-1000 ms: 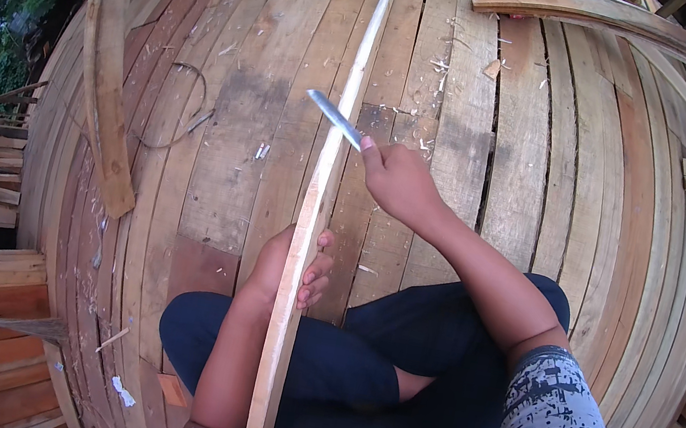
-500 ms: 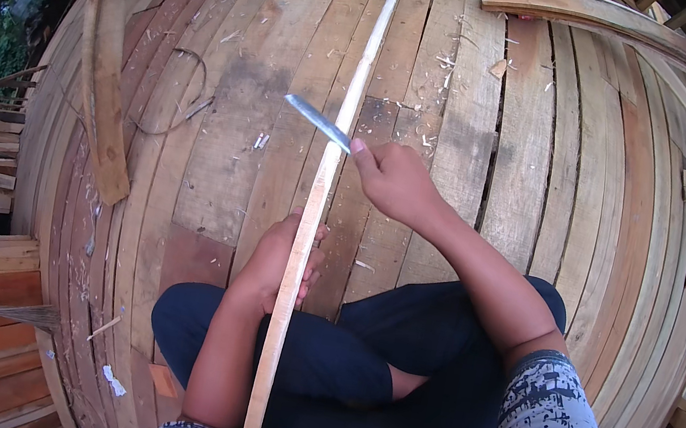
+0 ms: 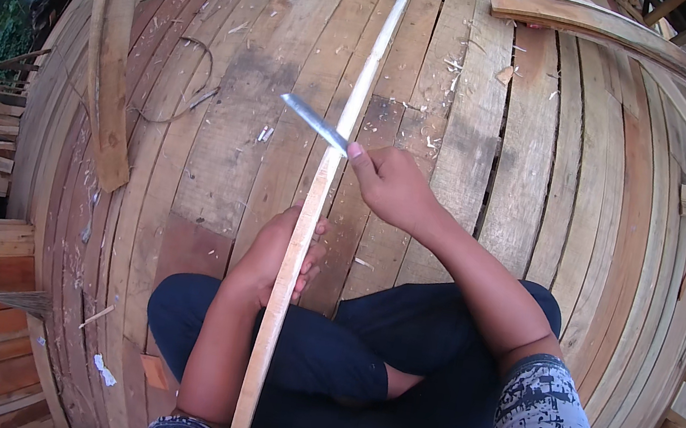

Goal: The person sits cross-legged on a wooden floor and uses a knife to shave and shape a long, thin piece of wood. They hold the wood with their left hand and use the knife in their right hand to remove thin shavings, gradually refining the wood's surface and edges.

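A long, narrow wooden stick (image 3: 300, 239) runs from under my left arm out over the floor, its far half whittled paler and thinner. My left hand (image 3: 274, 255) is closed round it from beneath, near my crossed legs, with the fingertips showing on its right side. In my right hand (image 3: 389, 181) is a knife, its handle hidden in the fist and the thumb along the near end of the blade. The knife blade (image 3: 313, 123) points left and lies across the stick, just beyond my left hand.
Pale shavings are scattered over the plank floor (image 3: 437, 248). A curved board (image 3: 115, 85) lies at the left and another curved plank (image 3: 610, 30) at the far right. A thin bent strip (image 3: 207, 69) rests left of the stick. At the left edge is a brush-like bundle (image 3: 7, 298).
The view has shifted slightly. The far end of the stick sits a little farther right, while both hands keep the same hold and the blade stays at nearly the same spot on it.
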